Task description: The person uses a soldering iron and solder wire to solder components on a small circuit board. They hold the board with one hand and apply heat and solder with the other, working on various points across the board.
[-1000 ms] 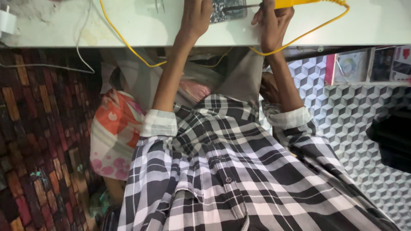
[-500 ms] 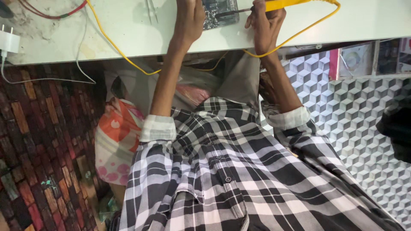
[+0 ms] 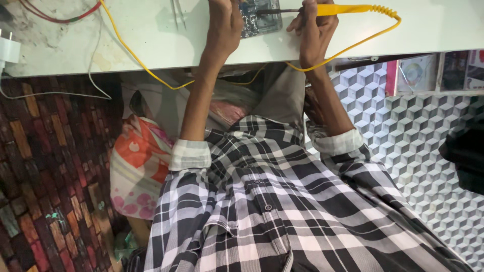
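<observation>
My left hand (image 3: 223, 27) rests on the white worktop (image 3: 151, 38) and presses against the left edge of a small circuit board (image 3: 261, 21); its fingertips are cut off by the top of the frame. My right hand (image 3: 313, 31) grips a yellow-handled soldering iron (image 3: 348, 9), whose dark tip points left onto the board. The iron's yellow cable (image 3: 353, 45) loops off the table edge and runs back under my arms. Both sleeves of my checked shirt (image 3: 262, 201) are rolled up.
Metal tweezers (image 3: 177, 12) lie left of my left hand. Red wires (image 3: 60, 19) and a white plug adapter (image 3: 7, 50) sit at the table's left end. Below are a flowered bag (image 3: 138, 166), a brick-pattern floor (image 3: 45, 176) and a cube-pattern wall (image 3: 403, 126).
The view has dropped a little, so more of the worktop shows. Both hands stay at the board, with the iron still in my right hand.
</observation>
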